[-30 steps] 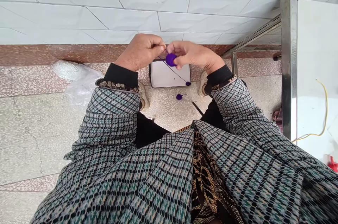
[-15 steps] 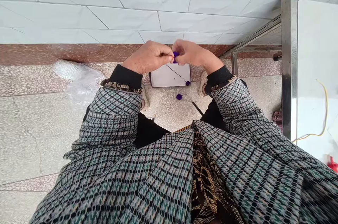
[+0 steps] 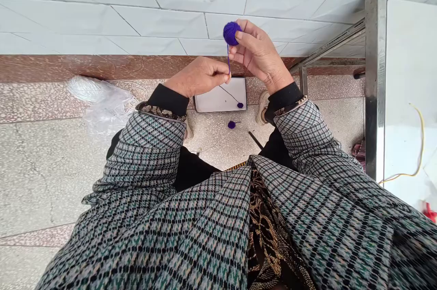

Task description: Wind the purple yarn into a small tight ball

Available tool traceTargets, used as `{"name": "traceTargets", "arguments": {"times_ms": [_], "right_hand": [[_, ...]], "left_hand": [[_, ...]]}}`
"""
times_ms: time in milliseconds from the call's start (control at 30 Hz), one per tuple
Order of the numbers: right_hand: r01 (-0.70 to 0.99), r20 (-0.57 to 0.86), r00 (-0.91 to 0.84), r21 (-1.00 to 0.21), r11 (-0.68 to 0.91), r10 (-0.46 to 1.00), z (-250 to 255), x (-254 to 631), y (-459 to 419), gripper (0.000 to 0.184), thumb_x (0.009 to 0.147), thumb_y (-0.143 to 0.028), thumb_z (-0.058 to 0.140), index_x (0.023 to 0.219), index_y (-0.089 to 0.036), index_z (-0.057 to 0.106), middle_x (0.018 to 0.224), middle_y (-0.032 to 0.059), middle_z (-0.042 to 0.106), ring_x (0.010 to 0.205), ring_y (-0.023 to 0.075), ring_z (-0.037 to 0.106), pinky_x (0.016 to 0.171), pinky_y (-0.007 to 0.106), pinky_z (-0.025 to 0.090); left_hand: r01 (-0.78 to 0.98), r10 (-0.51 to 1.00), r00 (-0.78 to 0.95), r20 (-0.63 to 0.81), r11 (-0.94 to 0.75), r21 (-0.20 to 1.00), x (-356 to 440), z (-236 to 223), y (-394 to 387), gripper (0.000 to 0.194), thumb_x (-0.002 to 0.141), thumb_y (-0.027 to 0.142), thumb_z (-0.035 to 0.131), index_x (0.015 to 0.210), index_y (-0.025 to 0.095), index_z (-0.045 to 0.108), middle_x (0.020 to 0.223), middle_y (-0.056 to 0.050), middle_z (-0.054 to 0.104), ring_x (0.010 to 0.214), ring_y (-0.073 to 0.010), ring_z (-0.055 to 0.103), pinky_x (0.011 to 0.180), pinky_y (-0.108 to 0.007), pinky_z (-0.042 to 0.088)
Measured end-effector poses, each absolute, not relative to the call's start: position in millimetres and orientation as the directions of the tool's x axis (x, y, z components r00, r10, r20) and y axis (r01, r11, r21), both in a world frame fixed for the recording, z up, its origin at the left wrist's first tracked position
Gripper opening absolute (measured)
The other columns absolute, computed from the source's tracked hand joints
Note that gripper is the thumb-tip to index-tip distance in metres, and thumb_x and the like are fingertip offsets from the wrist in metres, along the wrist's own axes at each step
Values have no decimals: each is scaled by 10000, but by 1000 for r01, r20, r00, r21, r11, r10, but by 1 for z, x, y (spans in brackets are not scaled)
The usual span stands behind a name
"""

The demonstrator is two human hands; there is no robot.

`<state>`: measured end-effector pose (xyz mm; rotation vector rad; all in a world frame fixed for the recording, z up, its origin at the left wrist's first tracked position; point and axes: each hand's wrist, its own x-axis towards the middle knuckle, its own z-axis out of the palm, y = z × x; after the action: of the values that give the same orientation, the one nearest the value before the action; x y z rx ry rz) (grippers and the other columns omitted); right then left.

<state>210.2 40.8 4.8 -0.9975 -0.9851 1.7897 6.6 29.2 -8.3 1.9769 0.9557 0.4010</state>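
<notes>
A purple yarn ball (image 3: pixel 231 33) is held up between the thumb and fingers of my right hand (image 3: pixel 257 51). From it a short taut length of yarn (image 3: pixel 228 58) runs down to my left hand (image 3: pixel 203 75), whose thumb and forefinger pinch it. Below the hands, a dark strand (image 3: pixel 230 93) slants across a white board (image 3: pixel 211 101) to a small purple ball (image 3: pixel 240 105) at the board's lower right corner. Another small purple ball (image 3: pixel 231 124) with a short tail lies on the speckled floor.
A clear plastic bag (image 3: pixel 109 112) with a white yarn ball (image 3: pixel 85 89) lies on the floor at left. A metal-framed table (image 3: pixel 374 85) stands at right, with a yellow cord (image 3: pixel 421 144) on it. A dark stick (image 3: pixel 255 139) lies between my feet. The tiled wall (image 3: pixel 153 21) is ahead.
My right hand has risen with the yarn ball, away from my left hand, so a straight length of yarn now shows between them. My left hand has shifted slightly right.
</notes>
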Motion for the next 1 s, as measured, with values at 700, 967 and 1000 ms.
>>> {"name": "traceTargets", "arguments": {"times_ms": [700, 967, 1000], "right_hand": [[-192, -377, -181, -892, -409, 908, 14, 206, 41, 244, 1002, -46, 659, 1034, -246, 522, 842, -66, 613, 700, 104, 600, 733, 203, 549], [254, -449, -609, -892, -375, 654, 8, 215, 36, 324, 908, 110, 743, 949, -200, 660, 852, -23, 694, 705, 121, 626, 626, 188, 562], [187, -422, -625, -898, -399, 656, 9, 215, 35, 309, 927, 106, 706, 980, -195, 661, 862, -23, 697, 691, 116, 624, 631, 184, 577]], "left_hand": [[443, 738, 672, -67, -327, 835, 4, -4, 27, 200, 932, 345, 636, 803, 201, 688, 775, -22, 689, 768, -190, 596, 795, -345, 472], [549, 897, 432, -97, -176, 817, -13, 5, 33, 210, 1013, 349, 660, 854, 211, 655, 804, 24, 675, 860, -153, 539, 847, -342, 470], [584, 902, 417, -114, -170, 793, -14, 6, 34, 200, 1017, 320, 652, 851, 208, 645, 777, 35, 619, 839, -143, 505, 842, -343, 448]]}}
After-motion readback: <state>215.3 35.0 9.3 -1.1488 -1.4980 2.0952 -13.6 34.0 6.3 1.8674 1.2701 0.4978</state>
